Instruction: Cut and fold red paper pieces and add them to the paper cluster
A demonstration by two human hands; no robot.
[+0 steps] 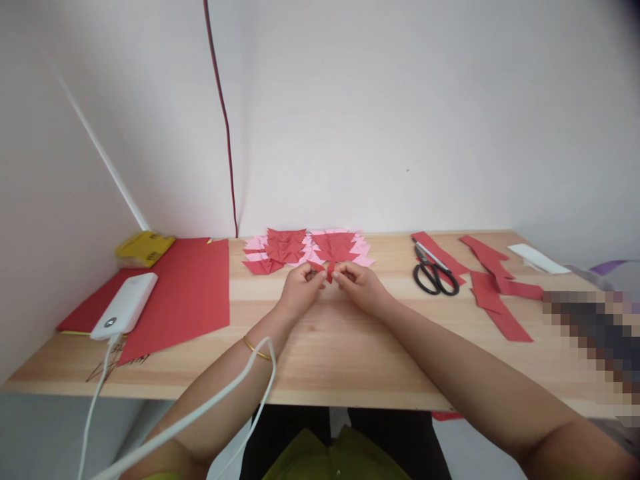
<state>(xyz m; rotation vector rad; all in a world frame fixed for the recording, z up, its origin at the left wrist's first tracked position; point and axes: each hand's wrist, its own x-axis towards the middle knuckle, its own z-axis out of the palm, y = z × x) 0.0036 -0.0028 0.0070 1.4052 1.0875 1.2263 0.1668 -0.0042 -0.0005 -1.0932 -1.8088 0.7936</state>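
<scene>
Between my two hands is a small folded piece of red paper (330, 271), pointed at its lower end. My left hand (304, 288) pinches its left side with thumb and fingers. On the other side my right hand (361, 285) pinches it the same way. The hands are close together, just above the wooden table (320, 360). Right behind them lie rows of folded red and pink paper pieces (287, 247), overlapping one another near the wall.
Black-handled scissors (435, 277) and red paper scraps (500, 310) lie to the right, with a white strip (537, 259) beyond. At left, a white power bank (125, 305) with a cable rests on red paper sheets (195, 293), beside a yellow packet (146, 249). The cable crosses my left forearm.
</scene>
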